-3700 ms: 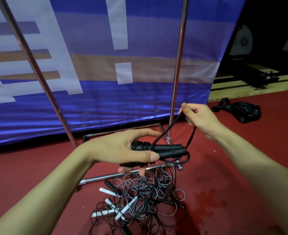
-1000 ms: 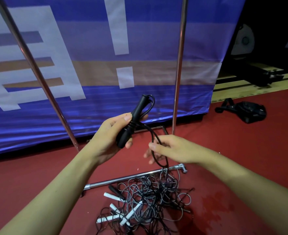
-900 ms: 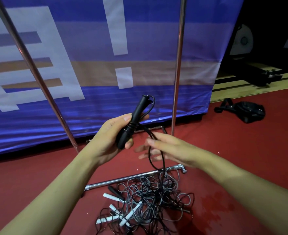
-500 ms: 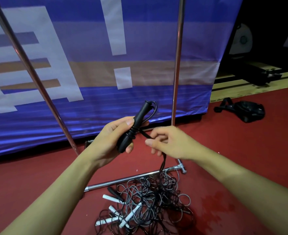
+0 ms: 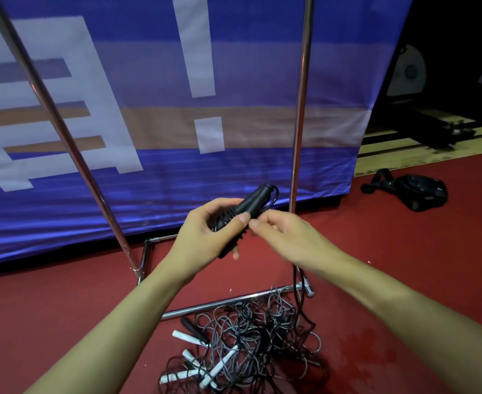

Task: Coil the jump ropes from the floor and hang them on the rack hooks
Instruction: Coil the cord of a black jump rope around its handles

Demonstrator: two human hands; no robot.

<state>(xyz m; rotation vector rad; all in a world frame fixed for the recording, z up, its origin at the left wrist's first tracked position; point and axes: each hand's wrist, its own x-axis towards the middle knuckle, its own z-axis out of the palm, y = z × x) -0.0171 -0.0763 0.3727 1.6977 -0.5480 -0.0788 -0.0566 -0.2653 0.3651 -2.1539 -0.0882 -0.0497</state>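
right hand [image 5: 288,237] moved up beside handles [image 5: 245,211], gripped in left hand [image 5: 205,237]

2 rack poles [image 5: 298,132] flank hands; rope tangle [image 5: 251,345] below.

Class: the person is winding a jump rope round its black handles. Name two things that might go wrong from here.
1. The black cord runs from the right hand down into the tangled pile; pulling may tighten knots or drag other ropes up.
2. The left hand grips the handles alone; wraps may slip off.
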